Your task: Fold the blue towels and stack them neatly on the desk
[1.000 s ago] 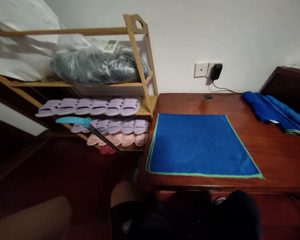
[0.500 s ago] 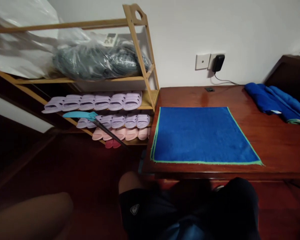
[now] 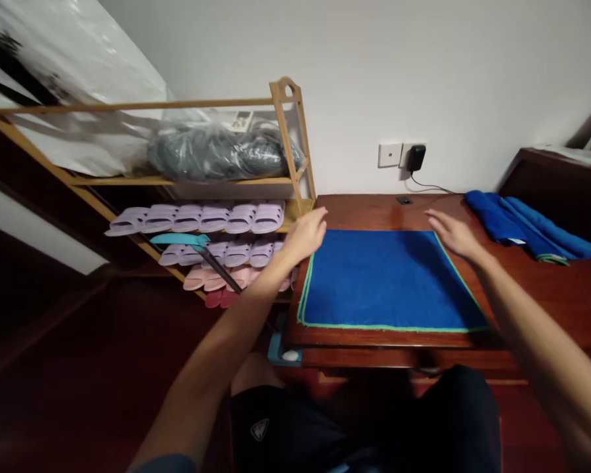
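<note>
A blue cloth (image 3: 374, 279) with green edging lies spread flat on a reddish-brown wooden table (image 3: 354, 211). My left hand (image 3: 305, 235) is at its far left corner, fingers pointing toward the wall and slightly bent; nothing shows in them. Whether it touches the cloth is hard to tell. Over by the far right corner, my right hand (image 3: 452, 233) hovers with its fingers stretched out and holding nothing. Its arm throws a shadow on the cloth's right side.
Folded blue cloths (image 3: 526, 223) lie at the table's right. A black charger (image 3: 416, 157) is plugged into the wall. Left of the table stands a wooden rack (image 3: 288, 138) with several slippers (image 3: 215, 215) and a plastic-wrapped bundle (image 3: 221, 151). A turquoise-headed tool (image 3: 180, 240) leans before it.
Both my hands have come into view and reached forward to the far corners of the cloth. The view has shifted slightly; the cloth still lies flat.
</note>
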A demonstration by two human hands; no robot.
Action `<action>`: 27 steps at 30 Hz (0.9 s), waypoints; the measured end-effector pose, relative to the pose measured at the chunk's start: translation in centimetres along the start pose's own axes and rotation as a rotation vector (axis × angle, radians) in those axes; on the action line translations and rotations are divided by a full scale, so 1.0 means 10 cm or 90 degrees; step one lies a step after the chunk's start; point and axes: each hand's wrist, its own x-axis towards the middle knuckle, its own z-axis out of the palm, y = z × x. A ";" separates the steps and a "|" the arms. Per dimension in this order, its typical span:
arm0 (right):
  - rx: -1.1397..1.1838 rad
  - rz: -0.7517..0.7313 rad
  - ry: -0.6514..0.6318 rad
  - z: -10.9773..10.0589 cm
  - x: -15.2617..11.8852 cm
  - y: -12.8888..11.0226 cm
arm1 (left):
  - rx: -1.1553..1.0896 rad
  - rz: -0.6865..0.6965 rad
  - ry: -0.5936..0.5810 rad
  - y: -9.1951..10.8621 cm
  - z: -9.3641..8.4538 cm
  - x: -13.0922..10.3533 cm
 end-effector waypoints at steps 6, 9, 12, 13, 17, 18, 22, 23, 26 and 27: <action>-0.034 0.088 -0.139 0.73 -0.16 -0.17 | 0.146 -0.062 -0.308 -0.16 0.67 -0.29; -0.044 0.093 -0.166 0.90 -0.19 -0.14 | 0.132 -0.079 -0.386 -0.27 0.80 -0.40; -0.055 0.093 -0.161 0.89 -0.12 -0.13 | 0.135 -0.084 -0.401 -0.37 0.82 -0.35; -0.061 0.093 -0.153 0.85 -0.10 -0.15 | 0.135 -0.087 -0.400 -0.38 0.82 -0.31; -0.086 0.108 -0.129 0.69 -0.21 -0.24 | 0.163 -0.064 -0.350 -0.28 0.73 -0.31; -0.087 0.111 -0.140 0.64 -0.29 -0.26 | 0.176 -0.052 -0.325 -0.21 0.70 -0.37; -0.076 0.119 -0.224 0.50 -0.67 -0.28 | 0.180 -0.051 -0.301 0.08 0.59 -0.69; -0.079 0.116 -0.237 0.48 -0.73 -0.28 | 0.172 -0.054 -0.314 0.14 0.58 -0.76; -0.099 0.100 -0.240 0.50 -0.77 -0.25 | 0.156 -0.059 -0.346 0.17 0.61 -0.84; -0.102 0.099 -0.237 0.53 -0.74 -0.25 | 0.152 -0.061 -0.350 0.14 0.63 -0.82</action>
